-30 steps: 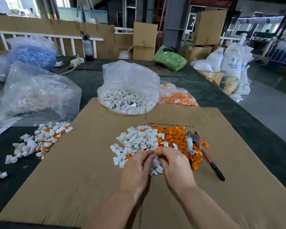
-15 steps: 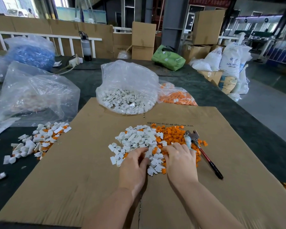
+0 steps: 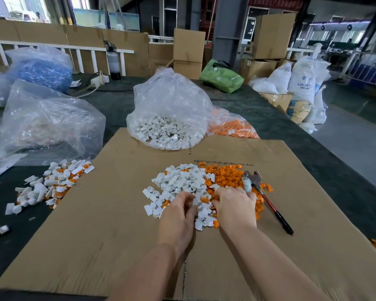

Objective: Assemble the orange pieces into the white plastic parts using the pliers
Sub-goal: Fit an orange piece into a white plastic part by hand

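Observation:
A heap of white plastic parts lies on the cardboard sheet, with a heap of orange pieces touching its right side. The pliers, with a metal head and a red and black handle, lie untouched on the right edge of the orange heap. My left hand reaches into the near side of the white heap and pinches a white part at its fingertips. My right hand is bent down into the orange pieces, and its fingertips are hidden among them.
A clear bag of white parts and a bag of orange pieces stand behind the heaps. A pile of white-and-orange parts lies left on the dark table. Large plastic bags sit at far left.
My hands were together at the near edge of the heap. They have parted and moved forward, the left into the white parts, the right into the orange pieces.

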